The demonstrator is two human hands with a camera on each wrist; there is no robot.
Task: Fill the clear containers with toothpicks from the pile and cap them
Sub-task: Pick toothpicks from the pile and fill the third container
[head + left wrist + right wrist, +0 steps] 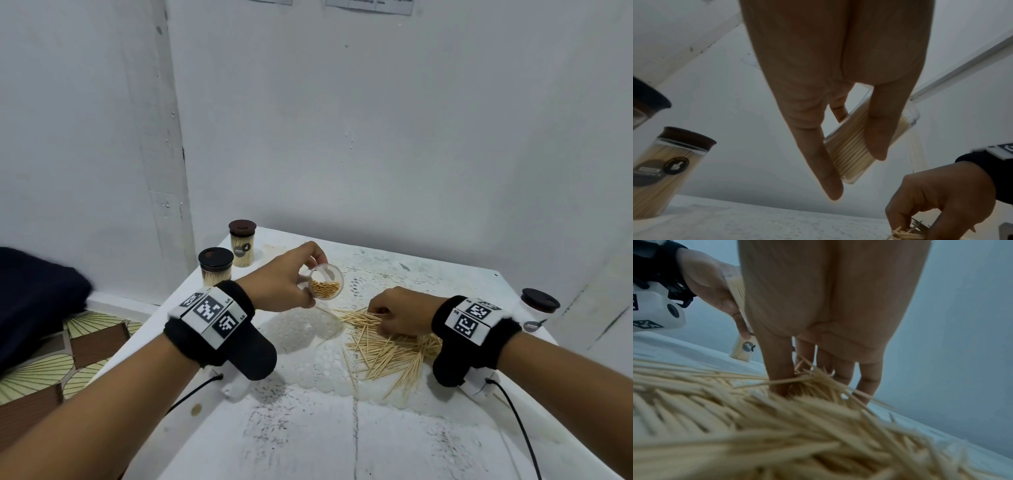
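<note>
Fingers (pixel 781 369) of the right hand (pixel 397 315) curl into the toothpick pile (pixel 387 346) on the counter (pixel 308 428), apparently pinching a bunch. Left hand (pixel 284 281) grips the tilted, partly filled clear container (pixel 325 281) just above the pile's left edge.

No legible text. Capped toothpick jar (pixel 242 244): dark round label, print too small to read. Wall papers (pixel 369 4): lines unreadable. Wristband markers (pixel 209 307): black-white square patterns only.
</note>
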